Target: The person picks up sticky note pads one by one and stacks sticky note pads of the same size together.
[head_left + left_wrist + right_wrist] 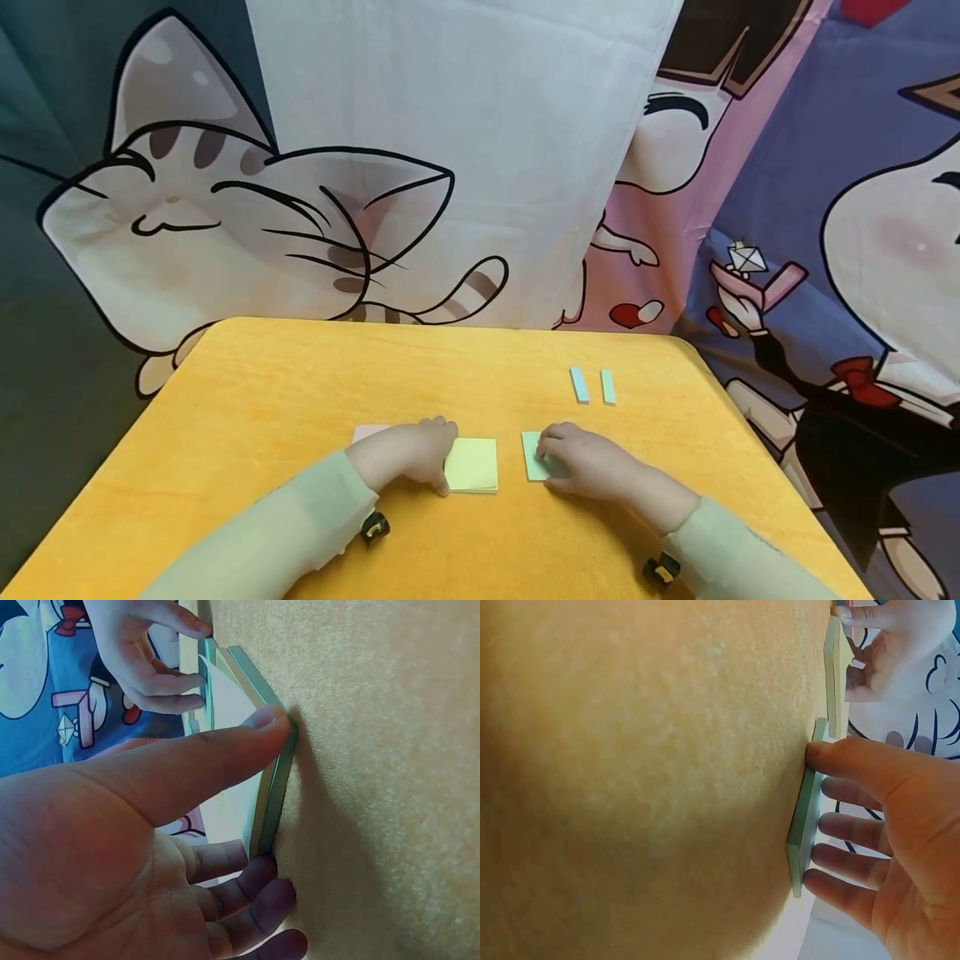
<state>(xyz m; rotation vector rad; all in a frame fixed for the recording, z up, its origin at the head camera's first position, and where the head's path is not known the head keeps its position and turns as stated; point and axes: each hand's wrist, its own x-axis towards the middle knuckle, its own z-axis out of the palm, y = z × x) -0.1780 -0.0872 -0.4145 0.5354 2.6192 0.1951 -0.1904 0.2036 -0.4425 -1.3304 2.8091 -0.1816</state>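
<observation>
A yellow sticky note pad [472, 467] lies flat on the table, with a green layer under it showing in the left wrist view. My left hand [423, 454] grips this stack at its left end, thumb on the near edge and fingers at the far edge. To the right, separated by a narrow gap, is a green sticky note pad [533, 458]. My right hand [588, 460] holds it with the thumb [832, 756] at the near edge and the fingers spread along it; the hand covers its right part in the head view.
A pink pad [369, 432] shows partly behind my left hand. Toward the back right of the yellow table [300, 367] lie a thin blue strip [579, 386] and a thin green strip [607, 387]. A printed cartoon curtain [465, 100] hangs behind the table.
</observation>
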